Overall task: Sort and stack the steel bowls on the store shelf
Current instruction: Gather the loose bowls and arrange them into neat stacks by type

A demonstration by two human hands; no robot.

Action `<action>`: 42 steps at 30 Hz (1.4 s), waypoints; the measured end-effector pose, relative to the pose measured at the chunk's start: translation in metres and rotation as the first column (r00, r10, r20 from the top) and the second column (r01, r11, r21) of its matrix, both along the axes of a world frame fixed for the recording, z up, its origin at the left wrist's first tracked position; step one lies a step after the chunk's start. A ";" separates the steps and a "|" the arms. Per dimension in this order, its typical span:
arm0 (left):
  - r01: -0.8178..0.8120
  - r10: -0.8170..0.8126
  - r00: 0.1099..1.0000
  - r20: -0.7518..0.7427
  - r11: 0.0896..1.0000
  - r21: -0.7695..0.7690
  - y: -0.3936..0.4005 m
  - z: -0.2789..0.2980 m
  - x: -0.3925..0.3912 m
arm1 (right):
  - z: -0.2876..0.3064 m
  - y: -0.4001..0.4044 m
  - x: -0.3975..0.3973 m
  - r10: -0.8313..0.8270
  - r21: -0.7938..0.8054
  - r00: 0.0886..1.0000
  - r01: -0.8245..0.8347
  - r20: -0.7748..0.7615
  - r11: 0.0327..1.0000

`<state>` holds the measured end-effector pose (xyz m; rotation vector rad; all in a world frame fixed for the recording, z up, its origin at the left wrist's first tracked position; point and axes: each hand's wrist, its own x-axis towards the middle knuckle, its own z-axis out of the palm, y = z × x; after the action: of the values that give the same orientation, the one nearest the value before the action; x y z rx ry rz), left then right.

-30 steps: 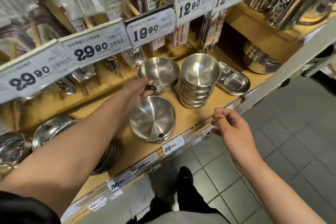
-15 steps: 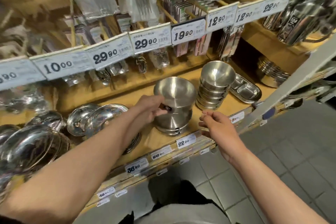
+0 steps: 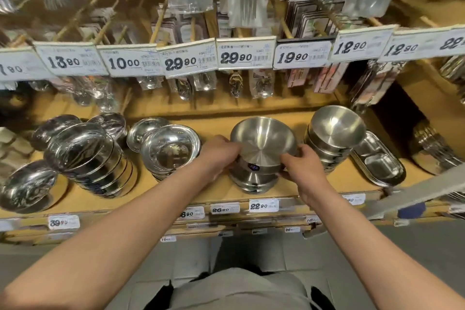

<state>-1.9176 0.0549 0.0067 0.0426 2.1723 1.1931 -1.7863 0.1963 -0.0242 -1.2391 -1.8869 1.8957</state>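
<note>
Bowls (image 3: 261, 141) sit nested mid-shelf (image 3: 221, 191); left hand (image 3: 219, 156) and right hand (image 3: 298, 161) grip the stack's sides. Stacking step underway, seemingly; next, seat it square, then release.

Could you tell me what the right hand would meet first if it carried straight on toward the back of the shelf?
The right hand already grips the stacked bowls; sliding past them, it would probably reach the shelf's back board, though depth is unclear.
</note>
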 end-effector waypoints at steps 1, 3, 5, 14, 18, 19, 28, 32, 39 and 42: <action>-0.007 0.003 0.997 -0.076 0.999 -0.048 0.000 -0.001 0.000 | 0.000 0.003 -0.002 0.026 -0.007 1.000 -0.026 -0.008 1.000; -0.027 0.015 0.988 -0.153 0.997 -0.075 0.000 -0.003 0.004 | -0.002 0.006 -0.004 0.075 0.004 0.997 -0.075 -0.011 0.997; -0.053 0.039 0.985 -0.169 0.996 -0.074 0.001 -0.009 0.009 | -0.005 0.008 -0.006 0.129 0.056 0.992 -0.130 0.011 0.990; -0.192 0.147 0.937 -0.316 0.975 -0.116 -0.005 -0.030 0.023 | -0.017 0.015 -0.009 0.346 0.318 0.934 -0.356 0.091 0.879; -0.187 0.141 0.941 -0.307 0.974 -0.126 -0.003 -0.031 0.027 | -0.023 0.016 -0.012 0.323 0.337 0.938 -0.347 0.128 0.875; -0.185 0.140 0.943 -0.303 0.975 -0.126 -0.002 -0.032 0.027 | -0.023 0.017 -0.013 0.315 0.346 0.940 -0.341 0.132 0.874; -0.178 0.139 0.949 -0.284 0.977 -0.117 -0.002 -0.041 0.027 | -0.030 0.018 -0.007 0.290 0.429 0.954 -0.295 0.078 0.854; -0.184 0.159 0.952 -0.263 0.980 -0.074 -0.003 -0.044 0.025 | -0.031 0.018 -0.008 0.291 0.444 0.954 -0.295 0.079 0.846; -0.228 0.227 0.961 -0.160 0.974 0.009 -0.007 -0.051 0.025 | -0.035 0.018 -0.004 0.297 0.395 0.951 -0.307 0.088 0.866; -0.269 0.270 0.963 -0.004 0.960 0.077 -0.008 -0.056 0.026 | -0.035 0.017 -0.004 0.296 0.371 0.953 -0.300 0.071 0.879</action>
<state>-1.8914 0.0474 -0.0492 -0.2209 2.1949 1.4302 -1.7903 0.2129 -0.0587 -0.8801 -2.4202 1.5338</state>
